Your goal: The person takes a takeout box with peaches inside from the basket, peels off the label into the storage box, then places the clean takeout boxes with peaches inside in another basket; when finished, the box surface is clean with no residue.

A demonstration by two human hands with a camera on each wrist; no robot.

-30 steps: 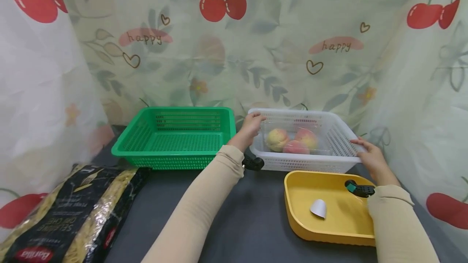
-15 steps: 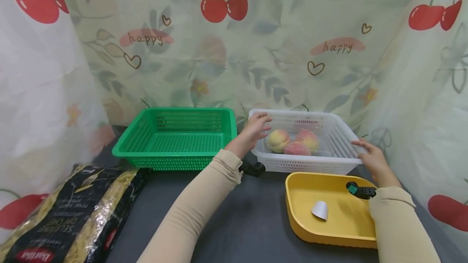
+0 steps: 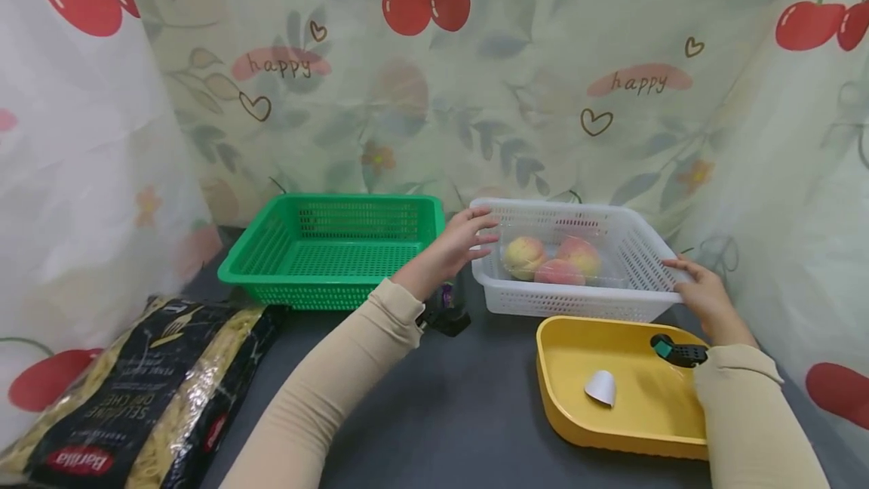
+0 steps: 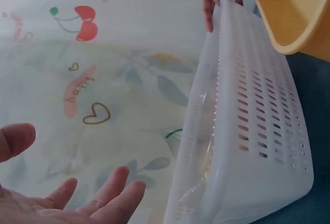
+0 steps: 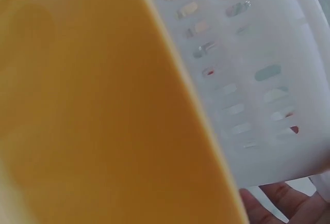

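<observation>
A white plastic basket (image 3: 570, 302) with slotted walls stands at the back right. Inside it lies a clear pack of several peaches (image 3: 525, 257). My left hand (image 3: 456, 245) is just off the basket's left end, fingers spread and holding nothing; the left wrist view shows the same loose fingers (image 4: 116, 190) apart from the rim. At the opposite end my right hand (image 3: 709, 299) holds the rim, which passes between thumb and fingers in the left wrist view. The right wrist view shows only part of its fingers (image 5: 283, 201) beneath the basket's edge.
In front of the white basket sits a yellow tray (image 3: 645, 376) with a small white curved piece (image 3: 601, 388) in it. A green basket (image 3: 305, 294) stands left of the white one. A black Barilla pasta bag (image 3: 129, 391) lies at the front left. Patterned curtain (image 3: 407, 112) hangs behind.
My left hand has let go of the white basket's left rim, spread its fingers and drawn back to the left. My right hand stays on the right rim.
</observation>
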